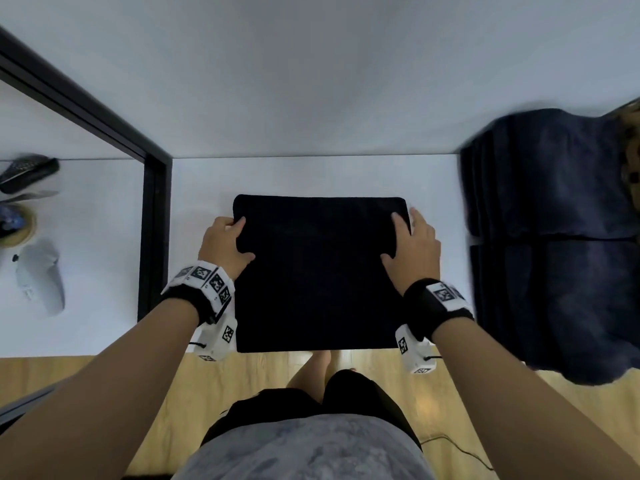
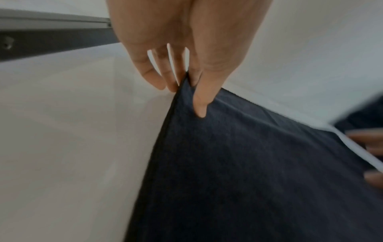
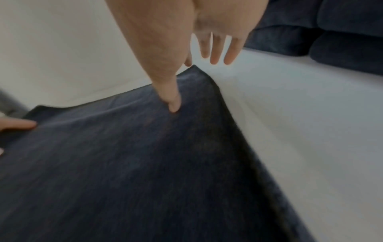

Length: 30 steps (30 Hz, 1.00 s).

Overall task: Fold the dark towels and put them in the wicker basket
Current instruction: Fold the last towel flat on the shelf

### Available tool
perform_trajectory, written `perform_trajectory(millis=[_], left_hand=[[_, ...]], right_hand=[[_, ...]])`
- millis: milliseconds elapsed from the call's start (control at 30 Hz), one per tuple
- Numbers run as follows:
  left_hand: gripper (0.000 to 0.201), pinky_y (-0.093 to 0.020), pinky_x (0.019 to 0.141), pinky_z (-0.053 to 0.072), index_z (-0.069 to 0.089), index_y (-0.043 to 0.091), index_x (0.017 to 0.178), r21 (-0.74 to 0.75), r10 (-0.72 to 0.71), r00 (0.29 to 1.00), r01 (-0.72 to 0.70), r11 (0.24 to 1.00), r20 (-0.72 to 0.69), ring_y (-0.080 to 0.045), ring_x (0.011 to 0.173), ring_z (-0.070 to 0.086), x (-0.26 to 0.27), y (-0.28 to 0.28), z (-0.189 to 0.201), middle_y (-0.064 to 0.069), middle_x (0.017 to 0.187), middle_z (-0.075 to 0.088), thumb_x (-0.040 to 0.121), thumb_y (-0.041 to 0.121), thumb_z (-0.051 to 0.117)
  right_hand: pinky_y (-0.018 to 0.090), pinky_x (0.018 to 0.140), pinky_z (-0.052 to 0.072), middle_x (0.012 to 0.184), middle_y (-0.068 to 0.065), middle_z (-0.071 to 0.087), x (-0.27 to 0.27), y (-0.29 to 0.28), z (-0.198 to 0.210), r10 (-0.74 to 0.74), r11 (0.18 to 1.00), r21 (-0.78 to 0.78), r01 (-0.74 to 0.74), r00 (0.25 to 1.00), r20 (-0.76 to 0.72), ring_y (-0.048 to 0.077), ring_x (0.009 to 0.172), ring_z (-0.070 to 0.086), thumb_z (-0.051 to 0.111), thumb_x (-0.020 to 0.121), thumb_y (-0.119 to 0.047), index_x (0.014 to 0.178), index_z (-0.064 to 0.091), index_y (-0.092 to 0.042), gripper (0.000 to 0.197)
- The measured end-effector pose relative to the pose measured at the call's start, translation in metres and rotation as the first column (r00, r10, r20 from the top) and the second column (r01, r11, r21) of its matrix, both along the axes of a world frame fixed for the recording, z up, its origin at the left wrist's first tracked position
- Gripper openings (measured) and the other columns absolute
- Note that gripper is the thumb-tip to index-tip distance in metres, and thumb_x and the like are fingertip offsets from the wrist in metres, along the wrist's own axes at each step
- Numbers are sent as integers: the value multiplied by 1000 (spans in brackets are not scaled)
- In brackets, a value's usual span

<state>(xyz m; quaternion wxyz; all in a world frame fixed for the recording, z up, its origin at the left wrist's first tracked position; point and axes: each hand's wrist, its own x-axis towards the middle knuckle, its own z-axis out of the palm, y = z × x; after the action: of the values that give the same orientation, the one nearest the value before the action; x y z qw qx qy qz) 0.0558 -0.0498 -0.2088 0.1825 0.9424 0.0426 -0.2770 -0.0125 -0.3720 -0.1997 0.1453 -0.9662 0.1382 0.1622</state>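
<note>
A dark towel (image 1: 317, 271), folded to a rectangle, lies flat on the white table (image 1: 311, 174) in front of me. My left hand (image 1: 242, 237) holds its left edge near the far corner; in the left wrist view the left hand (image 2: 186, 91) pinches the raised edge of the towel (image 2: 248, 163), thumb on top. My right hand (image 1: 393, 237) holds the right edge the same way. In the right wrist view the right hand (image 3: 182, 85) has its thumb on the towel (image 3: 134, 163), the lifted corner at the index finger and the other fingers straight. A brown sliver of wicker basket (image 1: 632, 150) shows at the far right.
A heap of dark blue towels (image 1: 554, 237) fills the table's right end and hangs over its front edge. A black frame post (image 1: 154, 237) bounds the left side. Beyond it lie a dark handset (image 1: 27, 171), a tape roll (image 1: 17, 223) and a white controller (image 1: 41, 278).
</note>
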Motion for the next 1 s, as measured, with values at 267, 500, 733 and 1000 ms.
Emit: perform_trajectory(millis=[267, 500, 733, 1000], left_hand=[[57, -44, 82, 47, 56, 5, 123, 249, -290, 941, 243, 937, 173, -36, 107, 47, -19, -29, 12, -18, 126, 43, 69, -5, 71], [114, -47, 110, 32, -2, 31, 154, 195, -347, 927, 370, 908, -144, -32, 150, -5, -45, -38, -5, -9, 162, -16, 72, 65, 71], [132, -50, 113, 26, -17, 35, 151, 245, -343, 917, 387, 889, -204, -29, 149, -16, -10, -38, -12, -6, 157, -32, 64, 67, 76], [133, -53, 113, 23, -14, 37, 152, 227, -340, 918, 382, 896, -206, -29, 149, -15, 49, -43, -10, -4, 158, -29, 61, 63, 80]], right_hand=[[45, 121, 11, 162, 9, -18, -15, 33, -6, 176, 984, 77, -160, 927, -330, 27, 151, -10, 81, 66, -58, 156, -5, -20, 131], [45, 121, 6, 161, 9, -23, -14, 35, -7, 169, 986, 51, -162, 925, -340, 27, 150, -14, 83, 66, -54, 155, -11, -19, 134], [47, 122, 7, 160, 9, -25, 20, 34, -3, 154, 988, 56, -143, 918, -365, 27, 150, -16, 84, 64, -52, 155, -12, -18, 137], [48, 121, 8, 161, 9, -24, 69, 26, -5, 136, 991, 59, -123, 927, -349, 26, 150, -14, 86, 63, -52, 156, -9, -19, 136]])
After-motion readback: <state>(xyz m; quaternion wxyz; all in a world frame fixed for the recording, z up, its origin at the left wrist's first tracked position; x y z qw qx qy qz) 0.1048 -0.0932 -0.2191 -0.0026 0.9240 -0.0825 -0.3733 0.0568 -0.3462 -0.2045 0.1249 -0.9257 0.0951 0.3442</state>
